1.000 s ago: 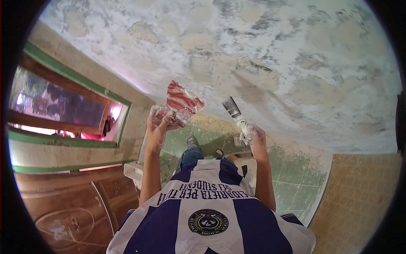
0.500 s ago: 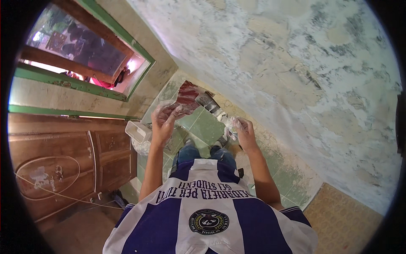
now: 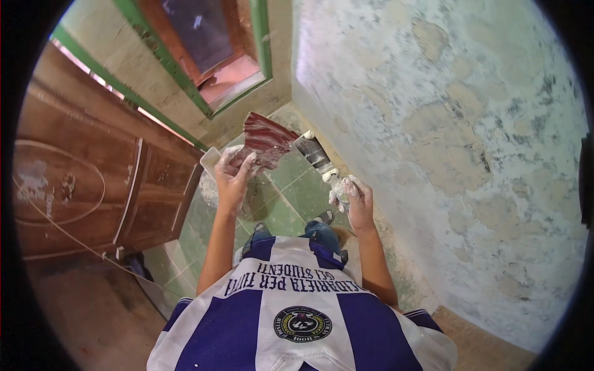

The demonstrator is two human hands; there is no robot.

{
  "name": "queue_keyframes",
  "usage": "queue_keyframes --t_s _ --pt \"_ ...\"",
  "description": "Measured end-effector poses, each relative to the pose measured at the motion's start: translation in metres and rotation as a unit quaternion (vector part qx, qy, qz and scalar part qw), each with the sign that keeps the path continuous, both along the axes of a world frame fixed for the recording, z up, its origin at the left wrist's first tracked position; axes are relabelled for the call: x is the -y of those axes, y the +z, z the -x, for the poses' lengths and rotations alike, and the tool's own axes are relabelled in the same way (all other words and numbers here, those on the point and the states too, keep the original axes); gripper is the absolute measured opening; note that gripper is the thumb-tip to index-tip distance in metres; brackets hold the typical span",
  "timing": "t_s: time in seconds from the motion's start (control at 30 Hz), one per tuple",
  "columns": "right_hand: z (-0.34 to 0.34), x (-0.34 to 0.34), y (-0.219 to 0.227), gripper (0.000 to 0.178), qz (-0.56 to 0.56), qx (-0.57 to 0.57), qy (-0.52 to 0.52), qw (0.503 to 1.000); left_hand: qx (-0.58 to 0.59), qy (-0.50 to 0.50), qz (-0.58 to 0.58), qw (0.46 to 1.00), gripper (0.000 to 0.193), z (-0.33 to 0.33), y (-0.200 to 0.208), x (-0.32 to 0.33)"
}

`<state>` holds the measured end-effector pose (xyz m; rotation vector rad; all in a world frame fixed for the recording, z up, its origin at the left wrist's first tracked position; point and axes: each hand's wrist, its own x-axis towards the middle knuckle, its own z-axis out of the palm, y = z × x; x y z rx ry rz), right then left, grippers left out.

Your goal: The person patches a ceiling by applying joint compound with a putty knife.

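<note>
My left hand (image 3: pixel 234 173) is closed on the lower edge of a flat, dark red sheet (image 3: pixel 267 137) streaked with pale filler. In my right hand (image 3: pixel 357 196) is the handle of a putty knife (image 3: pixel 314 153), gripped between thumb and fingers. Its grey blade points up and left, its end close to the sheet's right edge, with a dab of white putty at the tip. White putty also coats the handle and my fingers. To the right stands a wall (image 3: pixel 458 136) with rough beige filler patches over pale, worn paint.
A white plastic container (image 3: pixel 211 159) stands behind my left hand, partly hidden. On the left are a brown wooden door (image 3: pixel 93 161) with a cord and a green-framed window (image 3: pixel 207 49). Green floor tiles (image 3: pixel 297 191) lie below, dusty along the wall's foot.
My view has turned, bringing the window and corner toward the middle. The putty knife's blade has come to the sheet's right edge, and white putty now shows on its tip.
</note>
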<state>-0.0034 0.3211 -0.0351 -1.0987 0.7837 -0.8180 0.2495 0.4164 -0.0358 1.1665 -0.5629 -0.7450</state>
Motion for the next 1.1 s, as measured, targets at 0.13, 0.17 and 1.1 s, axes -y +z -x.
queue_keyframes --t_s 0.13,0.17,1.1 --pt "-0.045 -0.045 -0.001 0.025 0.012 -0.083 0.050 0.995 -0.029 0.016 0.018 0.999 0.023 -0.044 -0.011 -0.062" --pt "-0.059 -0.059 -0.006 0.027 -0.004 -0.082 0.037 0.996 -0.029 -0.005 0.027 0.999 0.023 -0.051 -0.013 -0.075" --pt "-0.178 -0.117 -0.018 0.033 0.287 -0.269 0.251 0.885 -0.301 0.084 0.092 0.945 0.033 -0.178 -0.061 -0.244"
